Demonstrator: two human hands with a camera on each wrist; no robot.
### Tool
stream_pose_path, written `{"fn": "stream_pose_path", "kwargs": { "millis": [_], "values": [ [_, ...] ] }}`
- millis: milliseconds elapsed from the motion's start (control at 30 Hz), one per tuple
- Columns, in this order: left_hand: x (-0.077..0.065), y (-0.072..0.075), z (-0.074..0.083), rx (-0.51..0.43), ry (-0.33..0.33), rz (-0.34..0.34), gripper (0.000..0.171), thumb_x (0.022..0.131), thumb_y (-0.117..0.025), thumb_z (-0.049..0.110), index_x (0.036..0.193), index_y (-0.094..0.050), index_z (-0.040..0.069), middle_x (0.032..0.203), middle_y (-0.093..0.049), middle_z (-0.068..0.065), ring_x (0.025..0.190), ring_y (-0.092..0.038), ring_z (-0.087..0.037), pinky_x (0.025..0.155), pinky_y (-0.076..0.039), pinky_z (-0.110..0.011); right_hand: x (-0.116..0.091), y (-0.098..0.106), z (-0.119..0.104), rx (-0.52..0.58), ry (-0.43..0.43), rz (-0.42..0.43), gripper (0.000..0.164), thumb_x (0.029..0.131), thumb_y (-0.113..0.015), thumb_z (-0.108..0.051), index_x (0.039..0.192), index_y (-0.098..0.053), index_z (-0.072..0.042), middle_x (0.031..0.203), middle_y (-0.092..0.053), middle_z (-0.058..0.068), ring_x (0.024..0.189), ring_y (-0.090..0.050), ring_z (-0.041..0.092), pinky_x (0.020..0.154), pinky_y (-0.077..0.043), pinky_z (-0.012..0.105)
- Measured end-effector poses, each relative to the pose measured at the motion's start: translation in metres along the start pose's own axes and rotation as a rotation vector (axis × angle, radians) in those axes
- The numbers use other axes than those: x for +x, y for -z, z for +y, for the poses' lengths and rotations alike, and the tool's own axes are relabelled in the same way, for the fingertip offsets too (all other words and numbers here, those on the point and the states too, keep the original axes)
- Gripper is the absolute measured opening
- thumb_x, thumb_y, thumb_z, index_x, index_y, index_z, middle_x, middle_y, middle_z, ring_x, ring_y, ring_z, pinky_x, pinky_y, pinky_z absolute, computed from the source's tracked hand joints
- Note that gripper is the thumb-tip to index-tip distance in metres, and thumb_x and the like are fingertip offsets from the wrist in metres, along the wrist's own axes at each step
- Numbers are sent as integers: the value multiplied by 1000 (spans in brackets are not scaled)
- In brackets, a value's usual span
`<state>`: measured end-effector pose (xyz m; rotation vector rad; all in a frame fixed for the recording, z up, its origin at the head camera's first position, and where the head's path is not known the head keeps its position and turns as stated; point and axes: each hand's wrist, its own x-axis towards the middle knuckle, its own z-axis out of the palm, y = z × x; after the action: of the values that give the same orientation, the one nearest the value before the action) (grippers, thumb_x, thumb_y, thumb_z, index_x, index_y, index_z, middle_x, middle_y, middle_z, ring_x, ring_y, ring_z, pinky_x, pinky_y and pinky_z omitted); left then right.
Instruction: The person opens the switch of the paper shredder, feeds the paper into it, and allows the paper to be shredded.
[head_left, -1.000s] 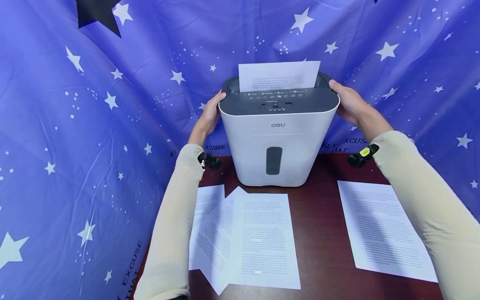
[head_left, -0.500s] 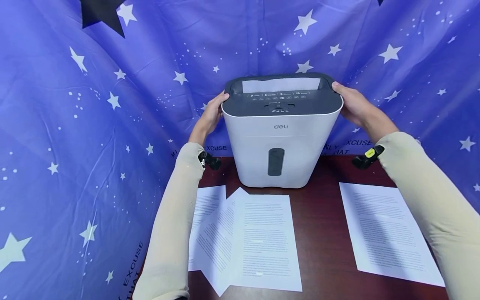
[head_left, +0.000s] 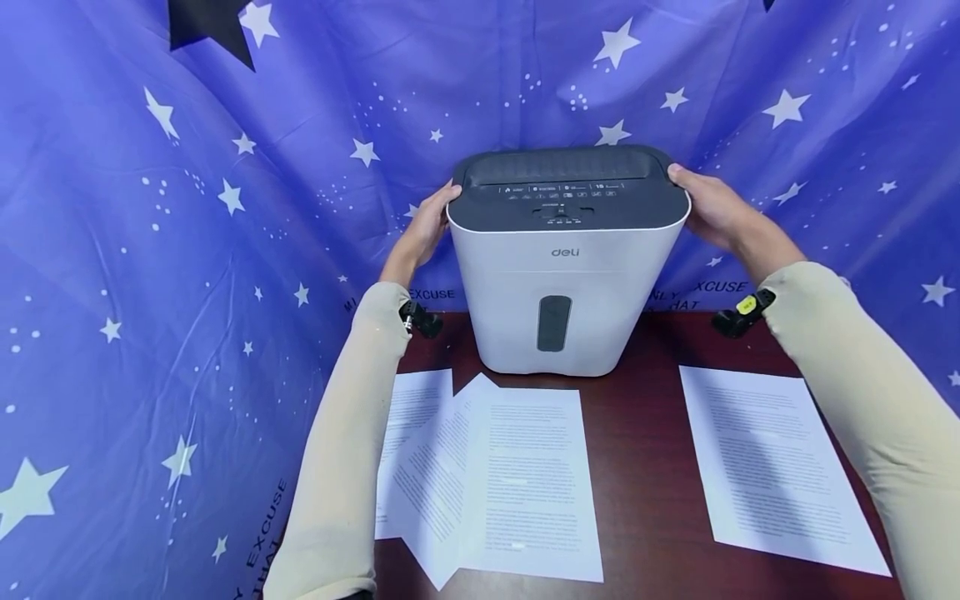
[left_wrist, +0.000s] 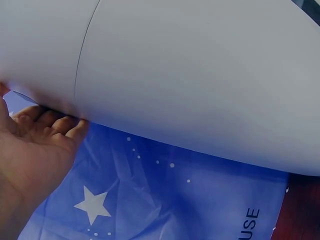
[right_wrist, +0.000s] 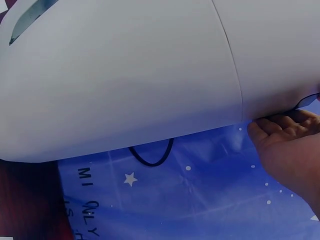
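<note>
A white paper shredder [head_left: 502, 292] with a dark grey top stands upright at the back of the table. My left hand [head_left: 424, 227] grips the left side of its top, with the thumb on the upper edge. On the opposite side my right hand [head_left: 716, 212] grips it the same way. Both wrist views show the fingers bent behind the body's rear edge. No paper shows above the feed slot [head_left: 558, 179].
Several printed sheets [head_left: 532, 483] overlap on the dark red table [head_left: 645, 467] in front of the shredder. Another printed sheet [head_left: 772, 458] lies at the right. A starry blue cloth [head_left: 225, 333] hangs close behind and at the left. A black cord loop [right_wrist: 152, 164] hangs behind the shredder.
The sheet standing in the shredder's slot has sunk down and is gone from sight. Both hands have stayed on the shredder's sides. The view has shifted slightly.
</note>
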<state>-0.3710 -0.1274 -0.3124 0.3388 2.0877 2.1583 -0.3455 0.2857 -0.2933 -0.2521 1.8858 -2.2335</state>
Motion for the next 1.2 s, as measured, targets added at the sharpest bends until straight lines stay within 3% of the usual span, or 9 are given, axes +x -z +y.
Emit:
{"fn": "stream_pose_path", "kwargs": {
  "millis": [600, 933, 1200],
  "values": [
    [1, -1, -2, -6, -3, -8, 62, 107, -40, 25, 163, -17, 10, 172, -19, -3, 156, -23, -14, 128, -22, -28, 0, 3, 3, -44, 15, -12, 24, 105, -53, -37, 101, -74, -26, 98, -74, -14, 95, -64, -3, 89, -46, 15],
    [-1, -1, -1, -3, 18, 12, 62, 107, -40, 27, 164, -18, 13, 171, -21, -3, 156, -24, -14, 128, -23, -28, 1, 3, 4, -40, 13, 1, 23, 104, -55, -38, 101, -74, -26, 97, -74, -13, 95, -64, -2, 88, -46, 15],
    [-1, -1, -2, 17, -4, 7, 62, 107, -40, 28, 164, -18, 13, 171, -20, -2, 157, -23, -14, 128, -22, -28, 1, 2, 2, -46, -6, 15, 23, 104, -56, -39, 101, -74, -26, 97, -74, -12, 94, -64, -2, 86, -48, 14]
  ]
}}
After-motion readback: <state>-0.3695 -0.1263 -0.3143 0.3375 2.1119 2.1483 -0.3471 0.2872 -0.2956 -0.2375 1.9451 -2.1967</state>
